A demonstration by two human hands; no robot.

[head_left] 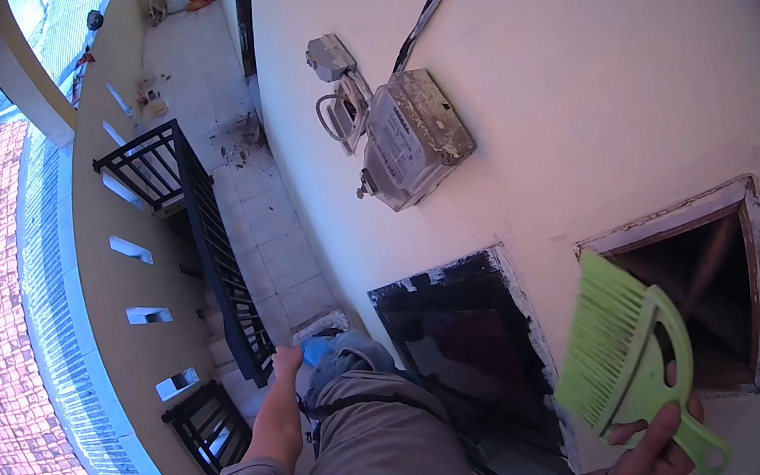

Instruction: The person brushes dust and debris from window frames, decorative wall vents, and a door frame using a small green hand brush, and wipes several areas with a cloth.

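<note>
My right hand [661, 453], at the lower right, is closed round the handle of a light green hand broom [655, 364]. Its bristles [602, 333] fan up and left, in front of the square wall opening [709, 366]. One finger shows through the gap in the broom's body. My left arm reaches forward, with my left hand [287, 359] beside the end of the black metal railing [234, 316] and a blue patch [318, 351] by my clothes. Its fingers are too small and partly hidden to read, and whether it touches the railing I cannot tell.
A grey, dirt-stained meter box [415, 140] with cables juts from the cream wall [548, 49]. Below it is a dark glazed window [458, 343] with a rough frame. Stairs lie beyond the railing. Debris [240, 140] is scattered on the tiled walkway [265, 215].
</note>
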